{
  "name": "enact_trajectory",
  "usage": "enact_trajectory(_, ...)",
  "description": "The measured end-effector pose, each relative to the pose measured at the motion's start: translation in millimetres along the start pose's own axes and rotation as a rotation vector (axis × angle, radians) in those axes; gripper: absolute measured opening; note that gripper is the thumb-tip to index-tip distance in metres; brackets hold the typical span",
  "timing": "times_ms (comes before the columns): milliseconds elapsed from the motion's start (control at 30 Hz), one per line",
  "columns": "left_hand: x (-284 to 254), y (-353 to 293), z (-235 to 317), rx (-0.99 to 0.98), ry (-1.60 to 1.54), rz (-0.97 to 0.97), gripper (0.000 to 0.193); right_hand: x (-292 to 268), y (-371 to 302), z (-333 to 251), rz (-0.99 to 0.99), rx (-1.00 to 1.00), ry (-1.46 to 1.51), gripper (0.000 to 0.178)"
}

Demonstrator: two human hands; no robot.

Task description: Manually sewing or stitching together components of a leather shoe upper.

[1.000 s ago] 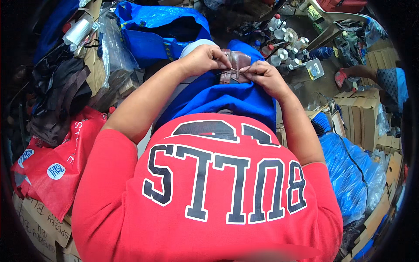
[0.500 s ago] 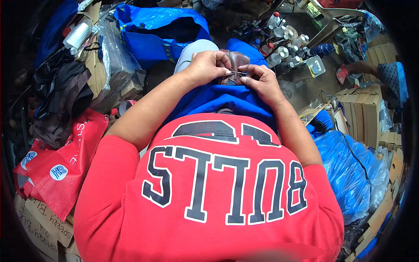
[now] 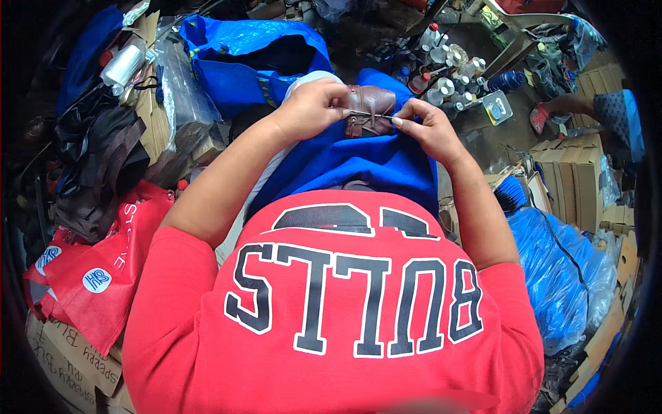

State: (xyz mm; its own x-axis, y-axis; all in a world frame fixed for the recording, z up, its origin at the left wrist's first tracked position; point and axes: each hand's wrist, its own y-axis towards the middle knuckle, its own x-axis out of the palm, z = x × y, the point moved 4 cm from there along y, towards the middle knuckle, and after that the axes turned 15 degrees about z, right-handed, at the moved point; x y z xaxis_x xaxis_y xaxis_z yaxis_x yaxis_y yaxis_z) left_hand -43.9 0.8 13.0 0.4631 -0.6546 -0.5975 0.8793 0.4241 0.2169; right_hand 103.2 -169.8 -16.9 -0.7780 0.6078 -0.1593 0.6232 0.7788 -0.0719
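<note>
A brown leather shoe (image 3: 370, 101) with a strap and what looks like a buckle lies across my lap, on blue cloth (image 3: 331, 162). My left hand (image 3: 310, 107) is at its left side, thumb and fingers pinched together; what they grip is hidden. From the right, my right hand (image 3: 431, 129) pinches the end of a thin, light strand (image 3: 381, 115) that runs across the leather. Whether the strand is thread or a needle is too fine to tell.
Beyond my lap sits an open blue bag (image 3: 241, 69). Several bottles (image 3: 448, 69) stand at the far right, near a person's leg (image 3: 572, 107). Stacked cardboard (image 3: 576, 176) and blue plastic (image 3: 552, 276) lie to the right, a red bag (image 3: 103, 269) to the left.
My hands have drawn apart from the middle of the shoe, left hand leftward and right hand rightward. More of the leather and the strand now shows between them.
</note>
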Motion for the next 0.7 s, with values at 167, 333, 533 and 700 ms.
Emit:
enact_trajectory(167,5,5,36,0.327,0.617,-0.199,0.012,29,0,-50,-0.133,-0.524,-0.949,0.007)
enact_trajectory(333,-5,-9,18,0.337,0.554,-0.233,0.017,27,-4,-48,-0.120,-0.635,-1.041,0.010)
enact_trajectory(533,-96,-52,-59,-0.133,0.370,-0.004,0.004,-63,-16,-9,0.054,-0.216,-0.929,0.010)
enact_trajectory(700,-114,-36,-42,-0.200,-0.159,0.294,0.011,-63,-1,-23,0.214,0.046,-0.005,0.014)
